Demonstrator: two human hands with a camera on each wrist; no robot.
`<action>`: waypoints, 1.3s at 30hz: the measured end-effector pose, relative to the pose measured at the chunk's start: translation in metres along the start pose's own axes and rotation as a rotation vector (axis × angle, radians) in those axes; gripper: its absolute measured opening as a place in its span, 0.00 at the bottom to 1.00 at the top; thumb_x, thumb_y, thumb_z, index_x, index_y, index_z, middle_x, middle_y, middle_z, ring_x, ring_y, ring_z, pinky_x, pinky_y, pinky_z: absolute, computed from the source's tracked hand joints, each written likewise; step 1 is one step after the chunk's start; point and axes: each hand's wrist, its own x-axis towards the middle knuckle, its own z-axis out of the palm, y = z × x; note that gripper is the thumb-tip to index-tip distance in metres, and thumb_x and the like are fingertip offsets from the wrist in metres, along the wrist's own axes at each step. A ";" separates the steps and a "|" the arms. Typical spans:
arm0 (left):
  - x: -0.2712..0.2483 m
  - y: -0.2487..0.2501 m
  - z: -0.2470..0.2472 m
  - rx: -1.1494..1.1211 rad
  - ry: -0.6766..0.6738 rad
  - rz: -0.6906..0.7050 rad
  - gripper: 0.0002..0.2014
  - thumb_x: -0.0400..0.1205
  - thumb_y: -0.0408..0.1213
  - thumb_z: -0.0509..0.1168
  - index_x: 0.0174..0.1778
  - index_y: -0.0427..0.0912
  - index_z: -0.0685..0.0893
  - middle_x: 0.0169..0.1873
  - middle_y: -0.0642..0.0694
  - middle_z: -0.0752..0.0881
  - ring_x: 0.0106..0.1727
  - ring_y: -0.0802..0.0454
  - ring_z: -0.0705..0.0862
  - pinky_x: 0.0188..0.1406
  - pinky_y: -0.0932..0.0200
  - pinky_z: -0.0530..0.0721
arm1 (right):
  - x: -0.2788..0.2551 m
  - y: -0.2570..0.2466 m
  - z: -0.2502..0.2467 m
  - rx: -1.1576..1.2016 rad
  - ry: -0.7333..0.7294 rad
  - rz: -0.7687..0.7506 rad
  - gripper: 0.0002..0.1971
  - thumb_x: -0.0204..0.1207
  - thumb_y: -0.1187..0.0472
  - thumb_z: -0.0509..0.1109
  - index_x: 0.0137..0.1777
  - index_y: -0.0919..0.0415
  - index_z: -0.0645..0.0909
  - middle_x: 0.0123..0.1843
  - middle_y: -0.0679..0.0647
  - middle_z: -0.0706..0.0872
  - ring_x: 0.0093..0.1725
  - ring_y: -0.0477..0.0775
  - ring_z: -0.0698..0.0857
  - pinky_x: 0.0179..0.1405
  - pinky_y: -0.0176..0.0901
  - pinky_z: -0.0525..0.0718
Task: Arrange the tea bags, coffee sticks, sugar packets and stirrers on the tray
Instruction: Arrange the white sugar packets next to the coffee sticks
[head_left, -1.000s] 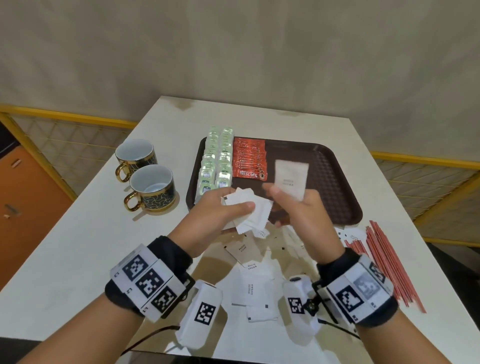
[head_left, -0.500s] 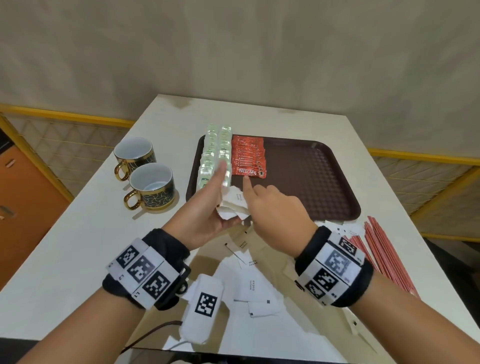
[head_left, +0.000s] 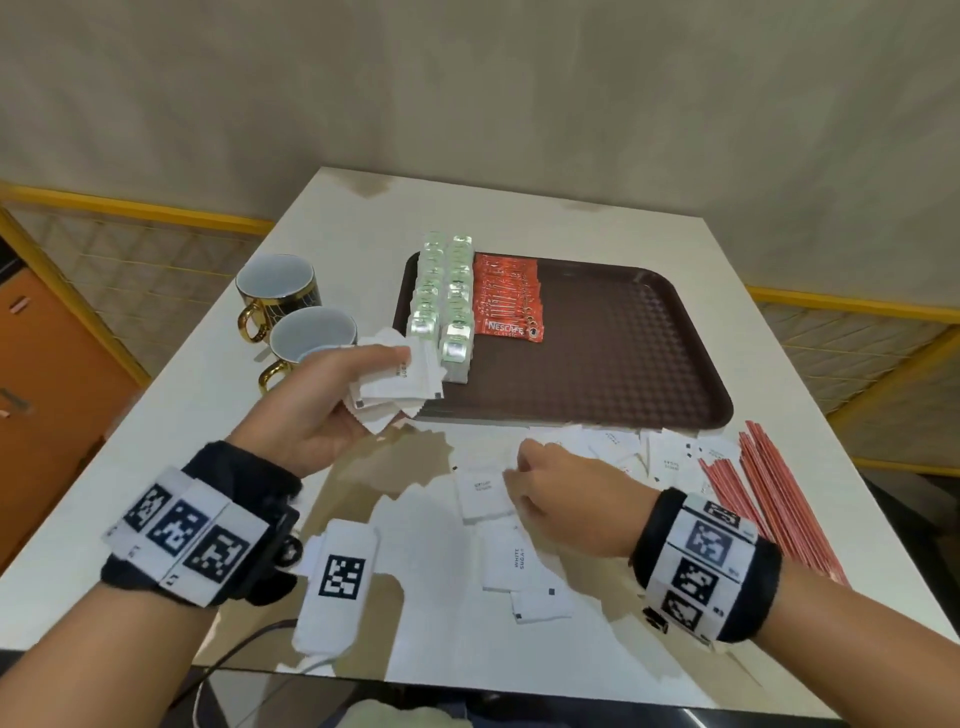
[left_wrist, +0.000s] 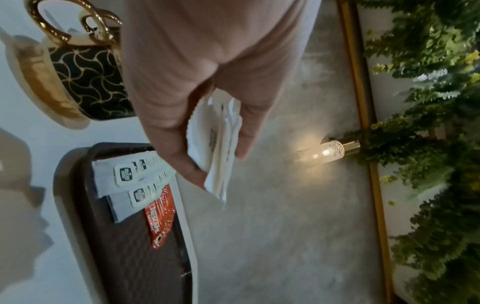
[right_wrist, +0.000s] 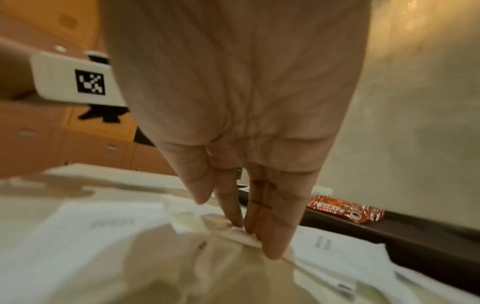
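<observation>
the right hand (head_left: 558, 499) has dropped from the left hand's (head_left: 332, 405) sugar packets (head_left: 400, 384), fingers (right_wrist: 272, 236) now pinching a loose packet (right_wrist: 241, 233) near the bench's front edge, while the left grips the growing stack beside the tray's (head_left: 623, 364) front-left corner, none yet placed.

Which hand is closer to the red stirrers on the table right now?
Right. The right hand is down among loose sugar packets just left of the stirrers; the left hand is across the table by the cups.
</observation>
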 end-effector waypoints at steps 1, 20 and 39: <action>-0.001 0.002 0.002 -0.059 -0.006 -0.016 0.06 0.80 0.29 0.67 0.53 0.36 0.83 0.43 0.40 0.92 0.39 0.49 0.92 0.40 0.55 0.90 | 0.000 0.001 -0.005 0.066 0.021 -0.007 0.08 0.83 0.63 0.56 0.47 0.62 0.77 0.53 0.54 0.71 0.46 0.57 0.72 0.43 0.50 0.77; -0.003 -0.002 0.002 -0.357 -0.296 -0.190 0.15 0.77 0.38 0.68 0.58 0.42 0.89 0.57 0.36 0.83 0.50 0.43 0.83 0.47 0.54 0.83 | 0.054 -0.006 -0.023 0.583 0.192 0.093 0.09 0.72 0.64 0.78 0.51 0.58 0.84 0.51 0.53 0.85 0.51 0.51 0.82 0.48 0.39 0.74; 0.001 -0.017 0.003 -0.341 -0.245 -0.300 0.17 0.73 0.41 0.69 0.58 0.41 0.85 0.58 0.35 0.85 0.51 0.42 0.86 0.54 0.52 0.84 | 0.046 0.008 -0.020 0.148 -0.052 0.087 0.22 0.75 0.57 0.77 0.67 0.60 0.78 0.64 0.56 0.79 0.64 0.58 0.75 0.60 0.48 0.76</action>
